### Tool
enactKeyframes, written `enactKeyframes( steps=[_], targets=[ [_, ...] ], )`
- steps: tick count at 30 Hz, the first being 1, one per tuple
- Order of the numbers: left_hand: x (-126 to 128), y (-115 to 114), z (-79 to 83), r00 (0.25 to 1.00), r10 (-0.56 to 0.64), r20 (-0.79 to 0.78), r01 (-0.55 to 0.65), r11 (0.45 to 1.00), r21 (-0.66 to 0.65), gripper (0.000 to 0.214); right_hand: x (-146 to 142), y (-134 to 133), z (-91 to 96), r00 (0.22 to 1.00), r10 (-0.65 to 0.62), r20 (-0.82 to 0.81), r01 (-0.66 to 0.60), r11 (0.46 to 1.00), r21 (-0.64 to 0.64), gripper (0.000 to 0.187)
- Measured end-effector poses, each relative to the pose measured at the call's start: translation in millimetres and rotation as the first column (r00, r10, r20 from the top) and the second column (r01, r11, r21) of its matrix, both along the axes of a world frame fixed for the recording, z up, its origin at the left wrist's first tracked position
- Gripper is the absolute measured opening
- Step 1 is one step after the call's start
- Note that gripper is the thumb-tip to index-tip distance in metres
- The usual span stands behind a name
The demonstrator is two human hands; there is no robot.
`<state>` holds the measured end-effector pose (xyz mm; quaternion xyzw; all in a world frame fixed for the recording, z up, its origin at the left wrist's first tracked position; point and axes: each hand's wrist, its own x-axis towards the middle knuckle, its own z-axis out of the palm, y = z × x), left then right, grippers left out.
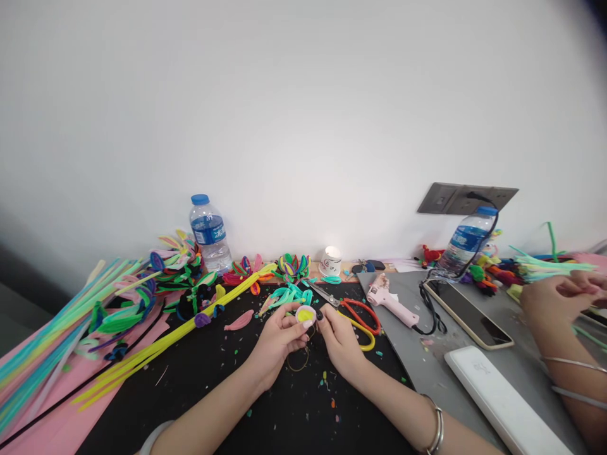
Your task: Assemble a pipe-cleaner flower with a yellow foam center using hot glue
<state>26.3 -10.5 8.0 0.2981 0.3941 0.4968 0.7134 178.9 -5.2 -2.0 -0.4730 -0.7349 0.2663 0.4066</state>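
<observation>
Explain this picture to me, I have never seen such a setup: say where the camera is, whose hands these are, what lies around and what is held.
One camera, worn on a person's head, looks down at their own bare hands. The left hand and right hand together pinch a small round pink-and-yellow fuzzy-wire coil. Around them lie long bright fuzzy-wire stems, red-and-yellow-handled scissors, a pink plastic glue gun, a dark smartphone and a clear blue-capped water bottle. The hands at far right are another person's.
</observation>
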Motion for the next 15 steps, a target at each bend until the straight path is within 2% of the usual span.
enactKeyframes(
  steps=[4,15],
  targets=[
    [0.1,0.8,-0.4,1.0,0.019,-0.007,-0.019,1.0,-0.002,0.048,0.8,-0.5,2.0,0.999,-0.015,0.051,0.013,0.999,0.034,0.02],
    [0.7,1.7,-3.0,0.988,0.109,-0.107,-0.103,0.993,0.058,0.045,2.6,-1.6,6.8,0.945,-0.016,0.326,-0.018,0.995,0.101,0.019]
  ],
)
